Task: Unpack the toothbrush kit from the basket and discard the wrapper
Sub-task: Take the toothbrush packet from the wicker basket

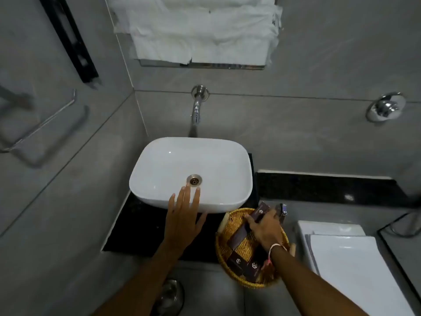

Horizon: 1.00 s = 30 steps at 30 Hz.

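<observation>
Two forearms reach in from below. Beyond them sits the white basin [191, 169] on the dark bench [136, 233]. The wicker basket [224, 233] rests just beside it, holding dark brown boxes. The left hand [183, 218] hovers flat, fingers spread, holding nothing, probably ready to help. The right hand [265, 231] is inside the basket, fingers curled around a long brown toothbrush kit box [255, 218], apparently lifting it.

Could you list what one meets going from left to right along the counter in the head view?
Left hand spread flat at the white basin's front rim → wicker basket, with the right hand reaching inside → white folded towels.
</observation>
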Motion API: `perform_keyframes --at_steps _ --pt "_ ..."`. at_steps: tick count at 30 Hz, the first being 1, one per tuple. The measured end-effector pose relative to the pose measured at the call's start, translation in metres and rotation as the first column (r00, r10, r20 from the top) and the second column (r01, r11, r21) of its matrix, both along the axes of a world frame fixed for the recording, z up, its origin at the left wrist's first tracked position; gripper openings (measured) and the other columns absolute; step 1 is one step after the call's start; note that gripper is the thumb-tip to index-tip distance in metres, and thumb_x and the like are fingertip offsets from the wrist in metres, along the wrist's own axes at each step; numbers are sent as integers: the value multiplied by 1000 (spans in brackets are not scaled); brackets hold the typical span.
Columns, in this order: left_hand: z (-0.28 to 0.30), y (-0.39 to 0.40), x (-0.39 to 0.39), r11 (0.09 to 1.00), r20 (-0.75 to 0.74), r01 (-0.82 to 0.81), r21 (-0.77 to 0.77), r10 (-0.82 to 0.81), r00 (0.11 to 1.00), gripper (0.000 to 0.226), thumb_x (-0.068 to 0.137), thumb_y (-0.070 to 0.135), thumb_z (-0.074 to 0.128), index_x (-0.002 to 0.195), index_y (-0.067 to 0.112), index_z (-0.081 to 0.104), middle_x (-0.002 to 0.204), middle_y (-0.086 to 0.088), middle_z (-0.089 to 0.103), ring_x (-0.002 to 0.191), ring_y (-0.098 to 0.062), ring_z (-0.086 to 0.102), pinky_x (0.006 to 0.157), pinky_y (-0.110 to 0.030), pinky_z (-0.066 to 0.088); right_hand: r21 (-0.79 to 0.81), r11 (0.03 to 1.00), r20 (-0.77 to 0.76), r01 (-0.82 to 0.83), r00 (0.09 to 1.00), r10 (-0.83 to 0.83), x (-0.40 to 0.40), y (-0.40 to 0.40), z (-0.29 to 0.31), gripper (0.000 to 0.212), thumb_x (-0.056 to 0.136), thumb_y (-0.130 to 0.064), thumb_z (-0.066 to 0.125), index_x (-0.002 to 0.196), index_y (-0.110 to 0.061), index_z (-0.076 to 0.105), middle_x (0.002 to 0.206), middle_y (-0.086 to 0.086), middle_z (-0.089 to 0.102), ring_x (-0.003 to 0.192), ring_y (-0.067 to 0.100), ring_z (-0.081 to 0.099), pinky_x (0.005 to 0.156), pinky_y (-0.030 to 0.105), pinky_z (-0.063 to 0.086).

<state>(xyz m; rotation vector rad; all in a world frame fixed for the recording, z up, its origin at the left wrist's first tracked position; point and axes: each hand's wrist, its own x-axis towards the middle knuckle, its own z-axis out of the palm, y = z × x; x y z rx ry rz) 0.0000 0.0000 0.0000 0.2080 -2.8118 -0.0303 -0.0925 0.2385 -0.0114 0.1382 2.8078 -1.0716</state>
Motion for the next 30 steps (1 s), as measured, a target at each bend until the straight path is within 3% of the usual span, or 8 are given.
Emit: perform_keyframes --at_steps 8,13,15,17,19,20,24,30 --pt "-6 16 3 997 6 -52 61 51 999 70 102 56 35 155 10 34 161 -22 33 150 -35 28 118 -57 33 -266 926 188 268 956 -223 -5 -18 -18 58 72 -24 82 106 -12 37 94 11 59 86 35 63 78 48 56" --pt "10 23 3 941 -110 -17 339 57 992 59 99 31 62 149 5 44 155 -24 43 143 -35 41 115 -49 39 -504 851 -85 148 972 -219 8 -21 -7 46 83 -18 70 116 -26 39 84 -19 59 80 2 67 55 11 46" --pt "24 21 2 748 -123 12 664 93 988 46 102 22 59 145 9 48 147 -15 51 136 -26 48 112 -43 45 -514 855 -231 -65 971 -64 6 -25 7 44 86 -17 68 123 -27 47 92 -29 61 89 -13 61 63 5 48" --pt "39 12 2 371 -63 -4 929 170 983 36 105 18 53 141 14 53 134 -9 60 122 -19 58 103 -36 53 -412 849 -322 -331 924 204 0 -31 24 42 88 -19 67 125 -33 53 104 -33 61 100 -8 58 78 8 48" --pt "50 0 11 -17 -9 12 1000 182 983 35 107 17 51 141 17 56 126 -14 66 112 -24 69 93 -32 60 -232 779 -360 -582 795 488 -7 -40 41 44 88 -21 67 126 -39 55 115 -23 65 107 1 58 91 17 46" --pt "52 -5 18 -111 -25 45 993 176 984 34 107 18 51 140 20 58 123 -15 69 111 -26 71 91 -34 62 -150 728 -358 -669 723 590 -9 -45 49 44 87 -24 67 127 -39 55 119 -16 66 109 6 58 95 25 46" --pt "47 -22 65 -196 -127 180 964 256 958 29 103 17 59 131 19 67 117 -11 77 105 -37 74 89 -40 63 96 531 -389 -842 459 799 0 -80 78 45 83 -30 71 125 -39 59 116 -13 70 108 12 62 95 41 49" --pt "31 -49 142 -197 -113 227 954 466 877 33 97 -6 62 109 19 79 94 -14 82 84 -37 79 75 -32 66 330 241 -286 -913 147 947 45 -136 102 48 86 -32 67 130 -43 51 122 -22 64 113 4 57 101 42 41"
